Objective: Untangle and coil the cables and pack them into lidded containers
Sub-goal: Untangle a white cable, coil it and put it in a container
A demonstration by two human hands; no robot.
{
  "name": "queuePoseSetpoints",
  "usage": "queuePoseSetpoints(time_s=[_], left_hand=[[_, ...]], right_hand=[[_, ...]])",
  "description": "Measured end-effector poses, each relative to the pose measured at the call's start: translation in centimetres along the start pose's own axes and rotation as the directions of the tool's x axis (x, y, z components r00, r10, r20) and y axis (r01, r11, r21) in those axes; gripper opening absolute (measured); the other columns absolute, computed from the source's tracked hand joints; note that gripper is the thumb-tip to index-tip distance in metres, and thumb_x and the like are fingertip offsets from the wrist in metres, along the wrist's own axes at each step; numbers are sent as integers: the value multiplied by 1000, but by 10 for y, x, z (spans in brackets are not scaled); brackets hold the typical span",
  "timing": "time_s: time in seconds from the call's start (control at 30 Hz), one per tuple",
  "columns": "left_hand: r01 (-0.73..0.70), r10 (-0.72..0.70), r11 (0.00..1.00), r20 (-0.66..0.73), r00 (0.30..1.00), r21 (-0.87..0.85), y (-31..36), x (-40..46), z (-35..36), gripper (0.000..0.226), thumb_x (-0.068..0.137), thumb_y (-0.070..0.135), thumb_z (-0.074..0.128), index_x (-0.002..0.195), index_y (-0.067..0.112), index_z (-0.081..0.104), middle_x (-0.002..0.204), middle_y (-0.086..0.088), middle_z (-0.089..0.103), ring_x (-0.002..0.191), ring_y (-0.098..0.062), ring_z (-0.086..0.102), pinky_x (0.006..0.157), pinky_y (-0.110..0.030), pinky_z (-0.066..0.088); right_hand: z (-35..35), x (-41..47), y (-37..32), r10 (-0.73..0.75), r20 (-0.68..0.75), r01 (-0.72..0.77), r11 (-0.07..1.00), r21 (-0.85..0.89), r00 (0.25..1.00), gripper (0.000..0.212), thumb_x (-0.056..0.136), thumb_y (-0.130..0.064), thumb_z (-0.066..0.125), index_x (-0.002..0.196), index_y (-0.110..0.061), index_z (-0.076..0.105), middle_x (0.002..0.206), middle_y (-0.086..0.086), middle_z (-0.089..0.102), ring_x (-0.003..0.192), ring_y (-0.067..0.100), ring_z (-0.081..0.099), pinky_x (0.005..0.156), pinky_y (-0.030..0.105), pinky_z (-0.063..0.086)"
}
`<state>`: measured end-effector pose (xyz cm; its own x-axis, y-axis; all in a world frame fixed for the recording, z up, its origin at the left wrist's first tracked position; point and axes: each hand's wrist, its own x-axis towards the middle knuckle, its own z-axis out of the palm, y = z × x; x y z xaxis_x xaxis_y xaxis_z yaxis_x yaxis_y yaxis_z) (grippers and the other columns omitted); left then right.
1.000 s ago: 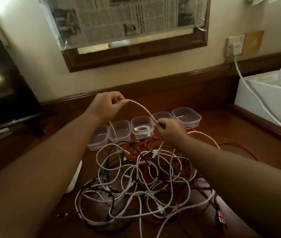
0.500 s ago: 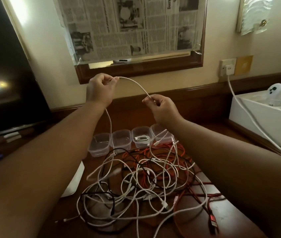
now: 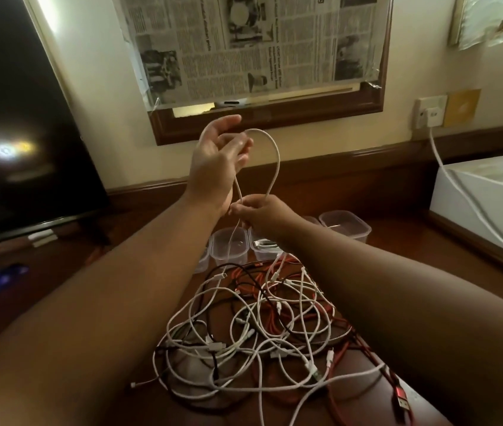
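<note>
We pinch the thin white cable [image 3: 276, 161] with right hand [image 3: 264, 214], looping it over left hand's [image 3: 213, 158] spread fingers [image 3: 228, 123] to coil it

containers [image 3: 228, 245] partly behind forearms, red plug [image 3: 402, 404] cut off
</note>
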<state>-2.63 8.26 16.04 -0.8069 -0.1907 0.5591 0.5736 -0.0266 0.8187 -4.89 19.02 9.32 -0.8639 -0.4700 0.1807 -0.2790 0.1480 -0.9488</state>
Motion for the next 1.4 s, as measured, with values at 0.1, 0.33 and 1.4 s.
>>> queuePoseSetpoints(time_s=[0.1,0.33,1.4], left_hand=[[103,-98,985,-41,994,137,-26,-23,-20,31,97,26,58,127,31,51,113,-2,65,105,-18,63,94,-36,50],[180,-365,729,154,918,660,-98,-84,-71,17,96,16,60,109,28,62,98,-5,68,84,-15,68,70,-23,55],[-24,-43,942,193,980,334,28,0,-9,16,94,14,64,108,14,71,85,-1,69,79,-12,67,77,-27,57]], right_hand=[[-5,5,-3,-3,-139,13,997,72,990,20,101,-23,53,91,-13,68,75,6,65,67,16,62,68,38,58],[-29,4,-13,-64,-380,173,950,261,923,24,104,-23,47,99,-10,67,69,2,68,54,7,56,49,17,45],[-3,-19,-31,70,107,-106,921,376,992,21,101,-21,50,110,-8,64,101,10,72,76,15,63,61,25,48]])
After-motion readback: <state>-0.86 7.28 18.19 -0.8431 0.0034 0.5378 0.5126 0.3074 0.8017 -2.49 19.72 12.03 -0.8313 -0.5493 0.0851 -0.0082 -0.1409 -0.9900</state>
